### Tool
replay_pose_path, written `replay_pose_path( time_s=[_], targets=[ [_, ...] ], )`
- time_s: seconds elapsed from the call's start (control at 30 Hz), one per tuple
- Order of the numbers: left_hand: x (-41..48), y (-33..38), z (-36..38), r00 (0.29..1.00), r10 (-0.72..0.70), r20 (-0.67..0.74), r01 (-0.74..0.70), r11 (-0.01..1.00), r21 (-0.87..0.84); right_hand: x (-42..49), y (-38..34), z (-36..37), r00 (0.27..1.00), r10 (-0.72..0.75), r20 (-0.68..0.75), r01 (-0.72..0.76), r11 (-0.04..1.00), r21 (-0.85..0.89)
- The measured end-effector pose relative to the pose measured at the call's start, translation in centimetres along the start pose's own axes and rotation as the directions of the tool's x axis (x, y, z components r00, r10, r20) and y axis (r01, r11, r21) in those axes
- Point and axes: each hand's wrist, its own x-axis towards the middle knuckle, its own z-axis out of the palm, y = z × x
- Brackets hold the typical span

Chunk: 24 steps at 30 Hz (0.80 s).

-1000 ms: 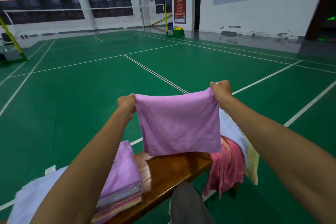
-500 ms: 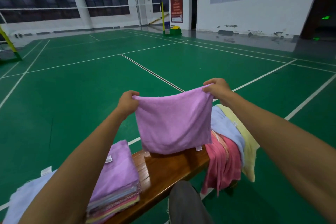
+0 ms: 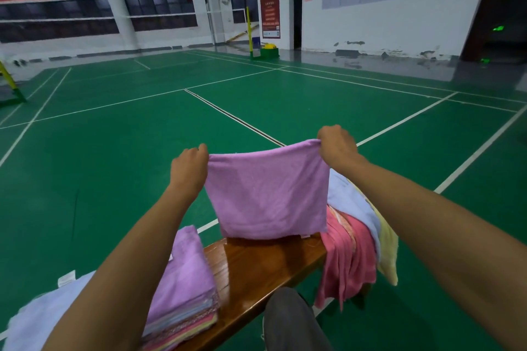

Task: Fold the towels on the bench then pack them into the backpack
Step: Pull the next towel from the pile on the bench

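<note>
Over the wooden bench [image 3: 265, 268], the purple towel [image 3: 268, 191] hangs lower than before — left hand [image 3: 189, 169] and right hand [image 3: 338, 147] each pinching a top corner.

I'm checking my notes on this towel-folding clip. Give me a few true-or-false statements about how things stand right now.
1. Both hands pinch the purple towel by its top corners. True: left hand, right hand.
2. The folded stack lies right of the held towel. False: it lies to its left.
3. A pink towel hangs over the bench end. True.
4. A backpack stands on the bench. False: none is visible.
</note>
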Motion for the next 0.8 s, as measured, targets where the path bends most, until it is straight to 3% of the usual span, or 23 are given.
replay_pose_path(
  time_s=[0.27,0.37,0.43,0.5,0.6,0.7,0.8],
  targets=[
    [0.2,-1.0,0.3,0.994,0.041,-0.098,-0.044,0.998,-0.037,-0.4,0.0,0.7,0.998,-0.032,-0.050,0.029,0.997,-0.066],
    [0.3,-1.1,0.3,0.985,-0.030,-0.168,0.013,0.995,-0.103,0.1,0.2,1.3,0.992,0.079,-0.102,-0.066,0.990,0.126],
    [0.6,-1.3,0.6,0.971,-0.152,-0.187,0.102,0.963,-0.251,0.9,0.3,1.4,0.978,0.188,-0.090,-0.147,0.927,0.345],
    [0.8,-1.0,0.9,0.942,-0.312,-0.124,0.213,0.840,-0.500,1.6,0.1,1.6,0.963,0.269,-0.009,-0.220,0.807,0.548],
    [1.0,0.0,1.3,0.893,-0.445,0.065,0.324,0.536,-0.779,1.8,-0.2,2.3,0.933,0.346,0.093,-0.293,0.586,0.755],
    [1.2,0.3,2.4,0.826,-0.548,0.134,0.355,0.320,-0.878,1.4,0.1,3.3,0.925,0.366,0.097,-0.291,0.525,0.800],
    [0.8,0.0,3.5,0.782,-0.601,0.166,0.363,0.222,-0.905,1.3,0.5,4.2,0.910,0.399,0.110,-0.299,0.452,0.840]
  ],
)
